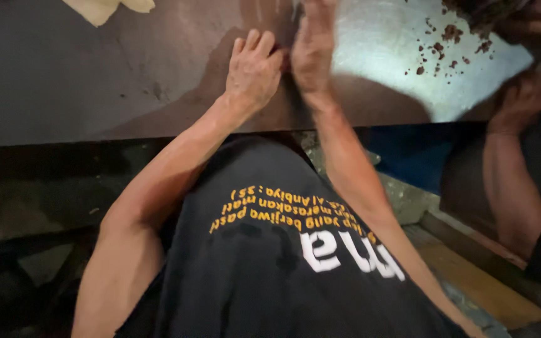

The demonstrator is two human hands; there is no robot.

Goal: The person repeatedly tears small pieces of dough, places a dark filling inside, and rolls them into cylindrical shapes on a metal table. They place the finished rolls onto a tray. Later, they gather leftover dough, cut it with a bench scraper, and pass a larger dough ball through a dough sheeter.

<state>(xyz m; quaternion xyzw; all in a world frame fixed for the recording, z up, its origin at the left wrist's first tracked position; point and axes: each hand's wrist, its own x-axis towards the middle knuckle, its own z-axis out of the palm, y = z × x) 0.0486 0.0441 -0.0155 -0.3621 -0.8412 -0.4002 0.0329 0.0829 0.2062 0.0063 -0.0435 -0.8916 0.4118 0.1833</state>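
- Head view: our left hand and right hand press together on the metal table, fingers curled around something reddish between them (mostly hidden).
- Brown crumbs lie scattered right, near a co-worker's arm.
- Risk: squeezing too hard could break the piece apart.

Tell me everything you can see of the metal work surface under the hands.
The metal work surface is a flat, dull grey sheet, scuffed and stained on the left, glaring bright at the upper right. Dark brown crumbs lie scattered on the bright part. A pale lump sits at its far edge. The left hand and right hand press together on it, and another person's hand rests at its right edge.
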